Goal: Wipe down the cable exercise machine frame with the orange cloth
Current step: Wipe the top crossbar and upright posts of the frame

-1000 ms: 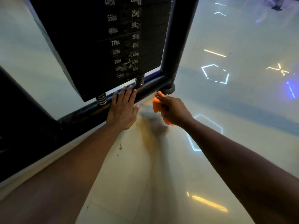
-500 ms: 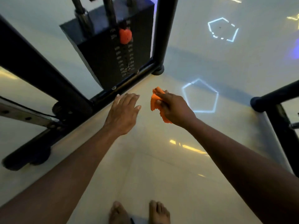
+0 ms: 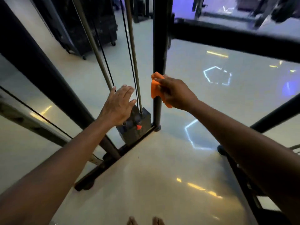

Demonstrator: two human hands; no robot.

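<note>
The cable machine's black upright post [image 3: 159,46] rises from the floor rail in the middle of the view. My right hand [image 3: 175,94] grips the crumpled orange cloth [image 3: 155,87] and holds it against the right side of that post, well above the floor. My left hand [image 3: 119,105] hovers with straight, spread fingers in front of the two grey guide rods [image 3: 131,46] and black cables, holding nothing. Whether its fingertips touch the left rod I cannot tell. Below it sits the black weight stack [image 3: 138,127] with an orange pin.
A thick black slanted frame bar [image 3: 40,65] crosses the left side. A horizontal black bar [image 3: 235,41] spans the upper right, and another frame part [image 3: 274,114] stands at the right. The glossy pale floor [image 3: 154,176] reflects lights. My bare toes show at the bottom edge.
The view has risen from floor level. My right hand carried the cloth up from the bottom rail to the upright post. My left hand left the bottom rail and now hovers by the guide rods.
</note>
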